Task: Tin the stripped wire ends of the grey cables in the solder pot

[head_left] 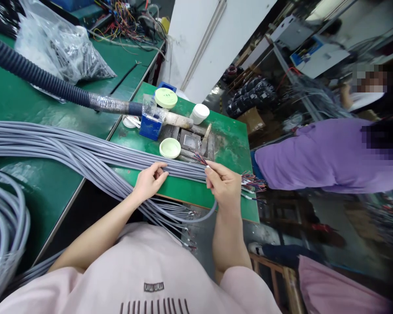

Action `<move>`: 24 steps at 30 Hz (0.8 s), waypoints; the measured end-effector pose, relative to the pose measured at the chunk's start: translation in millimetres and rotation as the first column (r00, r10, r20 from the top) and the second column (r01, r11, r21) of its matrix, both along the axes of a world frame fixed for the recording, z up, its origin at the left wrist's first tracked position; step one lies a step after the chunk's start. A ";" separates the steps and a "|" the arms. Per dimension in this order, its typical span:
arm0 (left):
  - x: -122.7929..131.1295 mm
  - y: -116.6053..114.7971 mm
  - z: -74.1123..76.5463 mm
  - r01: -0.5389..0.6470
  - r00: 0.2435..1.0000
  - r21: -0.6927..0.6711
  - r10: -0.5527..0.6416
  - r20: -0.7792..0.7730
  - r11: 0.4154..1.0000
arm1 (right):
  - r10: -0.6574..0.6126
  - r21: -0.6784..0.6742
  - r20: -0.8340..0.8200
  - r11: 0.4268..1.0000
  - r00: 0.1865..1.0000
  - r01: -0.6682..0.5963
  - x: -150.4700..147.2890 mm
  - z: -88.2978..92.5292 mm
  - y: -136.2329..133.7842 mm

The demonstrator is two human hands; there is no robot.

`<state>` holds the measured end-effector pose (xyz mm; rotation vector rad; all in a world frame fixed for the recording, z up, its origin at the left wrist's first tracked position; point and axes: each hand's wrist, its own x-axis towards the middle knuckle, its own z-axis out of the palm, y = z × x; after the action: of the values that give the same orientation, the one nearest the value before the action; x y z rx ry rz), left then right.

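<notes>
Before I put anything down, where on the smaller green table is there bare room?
Bare green tabletop shows right of the white tub, beyond the right hand, and in a narrow strip between the gray cables and the near edge. Crowded: around the metal plate, blue box and hose end.

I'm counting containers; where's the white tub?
In the head view, the white tub stands just right of upper centre, on the green table by the hose tip.

Head-worn view, forward and down over cables (pixel 137 158)
</notes>
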<state>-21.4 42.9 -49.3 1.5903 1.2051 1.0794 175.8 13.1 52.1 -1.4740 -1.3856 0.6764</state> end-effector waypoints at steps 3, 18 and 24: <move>-0.6 -0.2 -0.9 0.005 1.000 0.000 -0.005 0.006 1.000 | 0.009 0.029 0.010 1.000 1.000 -0.009 -2.6 1.1 -10.3; 9.7 -27.5 33.6 0.010 0.924 -0.061 0.015 0.382 0.998 | 0.036 0.034 0.177 0.999 0.983 -0.043 -8.5 -5.9 -40.6; 7.8 -33.1 53.7 0.026 0.901 -0.042 -0.006 0.434 0.999 | 0.061 0.034 0.169 0.997 0.984 -0.068 -12.2 -3.4 -43.0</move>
<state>-13.6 9.8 4.4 1.2311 0.9045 1.3010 163.5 -30.0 48.6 -1.4876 -1.5725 0.5718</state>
